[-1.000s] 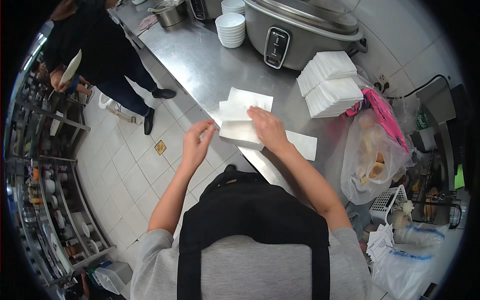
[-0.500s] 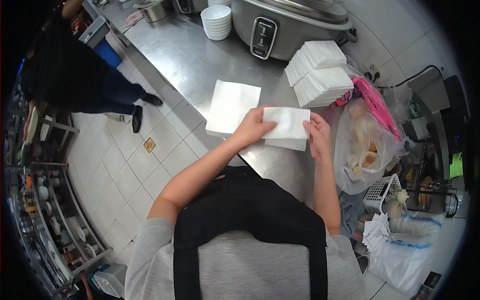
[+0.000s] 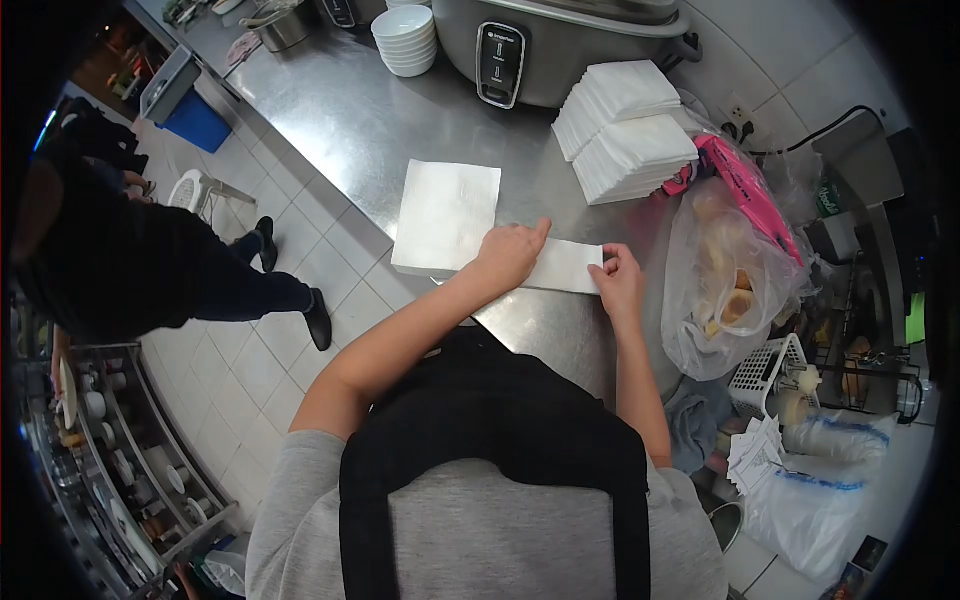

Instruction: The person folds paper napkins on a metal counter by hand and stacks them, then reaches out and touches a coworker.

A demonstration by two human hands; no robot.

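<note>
A metal counter (image 3: 320, 125) with a shiny, bare middle is shown. Along its wall side are set a large gray cooker (image 3: 560, 45), a stack of white bowls (image 3: 406, 45) and, farther along, a metal pot (image 3: 282, 28). Beside the cooker, folded white napkins are piled in a tall heap (image 3: 625, 135). By the front edge, a flat stack of white sheets (image 3: 447, 215) is laid, with a narrow white folded sheet (image 3: 568, 267) placed near it. Past the heap, a clear plastic bag (image 3: 715, 300) and pink packaging (image 3: 750, 200) are crowded together.
</note>
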